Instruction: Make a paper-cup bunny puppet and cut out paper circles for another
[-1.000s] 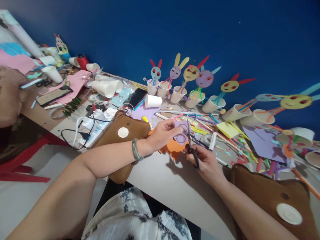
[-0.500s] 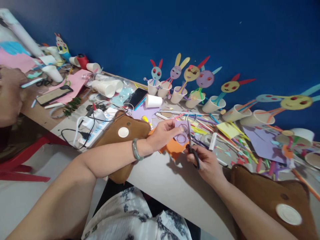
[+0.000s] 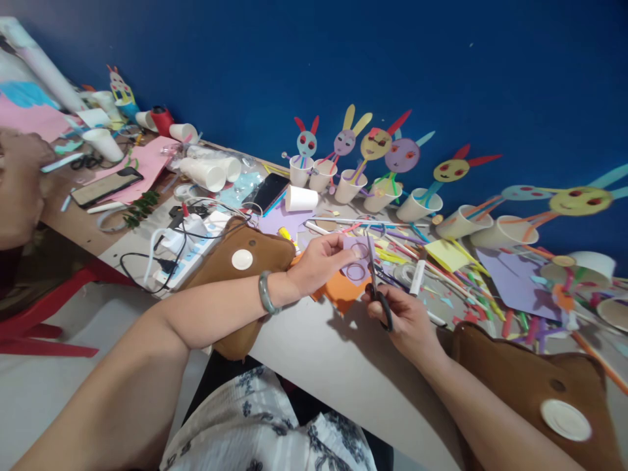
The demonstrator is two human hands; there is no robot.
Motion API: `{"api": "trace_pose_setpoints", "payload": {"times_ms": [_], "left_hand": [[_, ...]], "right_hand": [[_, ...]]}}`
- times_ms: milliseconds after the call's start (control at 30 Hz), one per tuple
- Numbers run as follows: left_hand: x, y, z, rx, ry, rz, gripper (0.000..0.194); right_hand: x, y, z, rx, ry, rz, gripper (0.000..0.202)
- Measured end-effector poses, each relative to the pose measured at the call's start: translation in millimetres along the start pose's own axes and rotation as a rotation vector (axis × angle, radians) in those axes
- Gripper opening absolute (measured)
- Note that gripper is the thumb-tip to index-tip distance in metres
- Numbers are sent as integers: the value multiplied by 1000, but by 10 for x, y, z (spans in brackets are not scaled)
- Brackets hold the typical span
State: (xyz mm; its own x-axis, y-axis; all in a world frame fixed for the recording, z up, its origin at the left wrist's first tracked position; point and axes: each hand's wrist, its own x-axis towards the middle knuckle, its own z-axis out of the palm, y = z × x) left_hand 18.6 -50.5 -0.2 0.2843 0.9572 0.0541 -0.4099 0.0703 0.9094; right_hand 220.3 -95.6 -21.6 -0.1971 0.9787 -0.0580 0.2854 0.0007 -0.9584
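Between thumb and fingers, my left hand [image 3: 321,263] pinches a small piece of purple paper [image 3: 354,269] with two circles drawn on it. My right hand [image 3: 400,316] grips a pair of black-handled scissors [image 3: 375,288], fingers in the handle loops. The blades point up and away along the right edge of the purple paper; whether they touch it is hard to tell. Beneath the paper lies orange paper [image 3: 342,292] on the table. A white marker [image 3: 417,277] lies just beyond my right hand.
Brown cushions [image 3: 230,261] lie under my left forearm and at the right [image 3: 530,392]. A power strip [image 3: 193,252] with cables stands left. Paper cups with rabbit-faced figures [image 3: 375,145] line the blue wall. Straws and scraps cover the table. At far left is another person's hand [image 3: 22,176].
Almost nothing differs. Both hands, the purple paper and the scissors stay in nearly the same place.
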Motion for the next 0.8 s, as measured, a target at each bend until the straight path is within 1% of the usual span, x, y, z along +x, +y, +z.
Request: {"api": "trace_pose_setpoints", "payload": {"times_ms": [333, 633, 800], "left_hand": [[4, 3, -1, 14, 6, -3, 43], [-18, 38, -8, 65, -9, 10, 42], [-8, 28, -10, 53, 0, -5, 40]], "right_hand": [[5, -5, 3, 7, 16, 17, 31], [-7, -96, 23, 1, 25, 21, 33], [-3, -89, 37, 6, 31, 17, 35]]}}
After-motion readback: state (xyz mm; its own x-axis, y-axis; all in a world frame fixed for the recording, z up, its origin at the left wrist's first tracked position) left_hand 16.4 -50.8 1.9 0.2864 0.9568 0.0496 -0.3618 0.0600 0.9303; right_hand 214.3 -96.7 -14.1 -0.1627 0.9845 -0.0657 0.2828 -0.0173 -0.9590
